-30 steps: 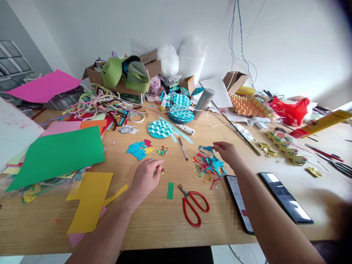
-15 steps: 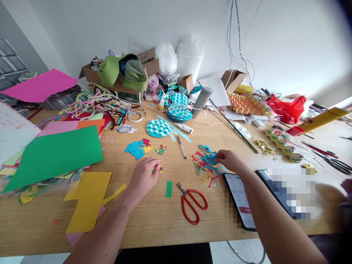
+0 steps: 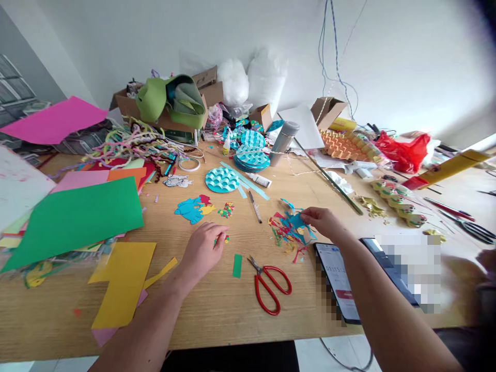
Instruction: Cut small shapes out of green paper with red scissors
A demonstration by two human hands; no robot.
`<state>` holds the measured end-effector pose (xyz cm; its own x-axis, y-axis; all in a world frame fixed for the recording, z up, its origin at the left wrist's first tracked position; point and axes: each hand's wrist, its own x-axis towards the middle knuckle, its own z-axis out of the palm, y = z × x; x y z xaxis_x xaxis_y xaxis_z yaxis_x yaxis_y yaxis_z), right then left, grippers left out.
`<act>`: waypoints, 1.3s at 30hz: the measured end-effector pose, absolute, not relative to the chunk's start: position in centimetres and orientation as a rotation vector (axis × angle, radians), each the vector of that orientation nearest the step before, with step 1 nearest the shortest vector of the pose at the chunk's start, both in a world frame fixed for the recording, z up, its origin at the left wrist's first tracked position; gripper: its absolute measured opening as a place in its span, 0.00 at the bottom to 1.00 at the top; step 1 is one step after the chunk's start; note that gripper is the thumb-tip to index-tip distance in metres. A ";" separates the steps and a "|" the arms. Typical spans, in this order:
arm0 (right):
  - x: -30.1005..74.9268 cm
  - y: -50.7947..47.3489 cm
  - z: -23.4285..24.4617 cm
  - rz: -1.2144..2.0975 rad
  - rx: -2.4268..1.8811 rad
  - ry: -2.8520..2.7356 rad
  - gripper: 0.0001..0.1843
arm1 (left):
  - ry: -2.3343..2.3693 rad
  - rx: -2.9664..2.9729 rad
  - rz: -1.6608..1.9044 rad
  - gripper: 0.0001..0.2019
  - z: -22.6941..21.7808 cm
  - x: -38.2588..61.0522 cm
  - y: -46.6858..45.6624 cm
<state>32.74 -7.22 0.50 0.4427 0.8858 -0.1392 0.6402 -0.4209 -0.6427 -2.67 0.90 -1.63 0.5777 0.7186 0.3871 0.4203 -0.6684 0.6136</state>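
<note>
My right hand (image 3: 323, 223) pinches a blue paper scrap (image 3: 297, 221) over a heap of cut paper scraps (image 3: 284, 235) in red, yellow, green and blue. On the left, my left hand (image 3: 205, 247) rests low over the table, fingers loosely bent, with a gap between thumb and index finger; nothing shows in it. Small coloured paper bits (image 3: 227, 239) lie by its thumb, partly hidden. A second little pile of bits (image 3: 226, 209) sits beyond, beside blue, red and yellow paper fish (image 3: 189, 210). Red-handled scissors (image 3: 273, 289) lie partly spread near a green paper strip (image 3: 237, 266).
A pen (image 3: 255, 206) and a scalloped blue paper disc (image 3: 222, 179) lie further back. Phones (image 3: 341, 284) sit under and beside my right forearm. Coloured sheets (image 3: 89, 222) cover the left side. A grey flask (image 3: 284, 142) stands behind, near a long green stick (image 3: 329, 178).
My right hand has drawn slightly left, and the blue scrap in its fingertips shows more, lifted and turned. My left hand stays in place. The view has shifted a little.
</note>
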 end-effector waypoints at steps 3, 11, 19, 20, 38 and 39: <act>32.7 -7.4 0.5 0.675 -2.178 -1.313 0.16 | 0.906 2.352 0.867 0.10 -1.6 -2.6 0.9; 33.1 -8.2 0.2 0.506 -2.380 -1.349 0.11 | 0.902 2.353 0.858 0.09 -1.7 -2.6 0.9; 34.5 -9.8 1.0 0.326 -2.686 -1.326 0.10 | 0.895 2.360 0.852 0.09 -1.6 -2.6 0.8; 34.5 -9.9 0.9 0.360 -2.715 -1.343 0.09 | 0.894 2.360 0.852 0.09 -1.6 -2.6 0.8; 33.2 -8.7 0.1 0.391 -2.784 -1.425 0.10 | 0.896 2.354 0.812 0.09 -1.5 -2.6 0.7; 33.4 -8.6 0.0 0.350 -2.783 -1.409 0.11 | 0.896 2.355 0.811 0.09 -1.6 -2.6 0.6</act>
<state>33.41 -8.56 -0.04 0.5724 0.7961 -0.1963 0.7955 -0.5972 -0.1023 -2.59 0.63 -1.55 0.6080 0.7117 0.3519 0.4212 -0.6648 0.6170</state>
